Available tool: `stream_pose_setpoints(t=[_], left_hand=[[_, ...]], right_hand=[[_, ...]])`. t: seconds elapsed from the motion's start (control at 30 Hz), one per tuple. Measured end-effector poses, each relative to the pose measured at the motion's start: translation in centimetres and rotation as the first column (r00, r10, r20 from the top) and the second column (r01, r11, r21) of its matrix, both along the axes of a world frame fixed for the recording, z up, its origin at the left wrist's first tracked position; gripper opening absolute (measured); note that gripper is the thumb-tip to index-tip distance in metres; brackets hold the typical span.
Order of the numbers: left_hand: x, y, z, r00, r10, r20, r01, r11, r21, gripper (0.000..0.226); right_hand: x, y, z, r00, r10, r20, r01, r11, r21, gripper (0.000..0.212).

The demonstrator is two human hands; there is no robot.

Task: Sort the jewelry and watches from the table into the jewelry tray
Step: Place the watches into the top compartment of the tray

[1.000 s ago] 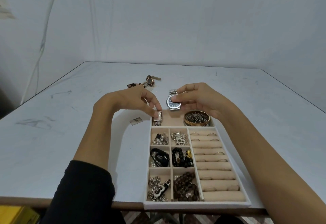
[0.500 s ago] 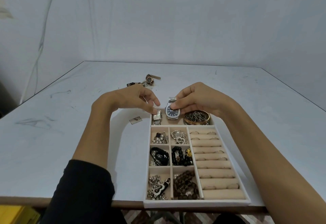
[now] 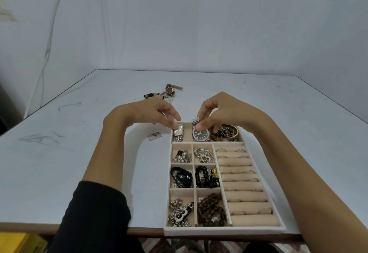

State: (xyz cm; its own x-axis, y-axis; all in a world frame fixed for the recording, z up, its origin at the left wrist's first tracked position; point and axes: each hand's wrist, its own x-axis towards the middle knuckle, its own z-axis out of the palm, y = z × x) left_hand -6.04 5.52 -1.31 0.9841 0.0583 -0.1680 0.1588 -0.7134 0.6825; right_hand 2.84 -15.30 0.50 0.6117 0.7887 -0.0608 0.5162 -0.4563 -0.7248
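The white jewelry tray (image 3: 223, 230) with beige compartments stands at the table's near edge. In its far wide compartment lie a rectangular silver watch (image 3: 179, 131), a round dark-dial steel watch (image 3: 201, 134) and a gold bangle (image 3: 225, 137) filled with chains. My left hand (image 3: 147, 113) hovers over the rectangular watch, its thumb tip touching the watch's top corner and the other fingers lifted off. My right hand (image 3: 223, 113) pinches the steel band of the round watch, whose face rests in the compartment. More watches (image 3: 170, 90) lie on the table beyond my left hand.
A small flat tag (image 3: 154, 136) lies on the table just left of the tray. The tray's small compartments hold pearls, silver rings, black and brown bead bracelets and chains; ring rolls (image 3: 239, 177) fill its right side. The white table (image 3: 59, 153) is bare left and right.
My right hand brought the round watch down from above the tray's far edge into the wide compartment. My left hand set the rectangular watch down and loosened its pinch.
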Motion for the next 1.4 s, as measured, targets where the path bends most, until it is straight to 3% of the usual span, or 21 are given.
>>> stream_pose_setpoints(t=[0.37,0.7,1.13,1.4], left_hand=[[-0.1,0.2,-0.1,1.0,-0.014,-0.016,0.014,1.0,-0.01,0.023],[-0.3,0.2,-0.3,1.0,-0.017,-0.005,0.017,1.0,-0.022,0.021],[-0.3,0.2,-0.3,1.0,-0.028,-0.008,0.028,1.0,-0.014,0.019],[-0.2,0.2,-0.3,1.0,-0.023,0.0,0.023,1.0,-0.012,0.017]], right_hand=[[0.9,-0.4,-0.3,0.977,-0.033,0.212,0.066,0.986,-0.152,0.028],[1.2,-0.4,-0.5,0.983,0.03,0.182,-0.014,0.996,-0.086,0.02],[1.3,-1.0,-0.2,0.991,0.092,0.096,-0.079,0.987,-0.138,0.022],[0.9,-0.9,0.0,0.987,0.03,0.156,-0.023,0.999,-0.048,0.026]])
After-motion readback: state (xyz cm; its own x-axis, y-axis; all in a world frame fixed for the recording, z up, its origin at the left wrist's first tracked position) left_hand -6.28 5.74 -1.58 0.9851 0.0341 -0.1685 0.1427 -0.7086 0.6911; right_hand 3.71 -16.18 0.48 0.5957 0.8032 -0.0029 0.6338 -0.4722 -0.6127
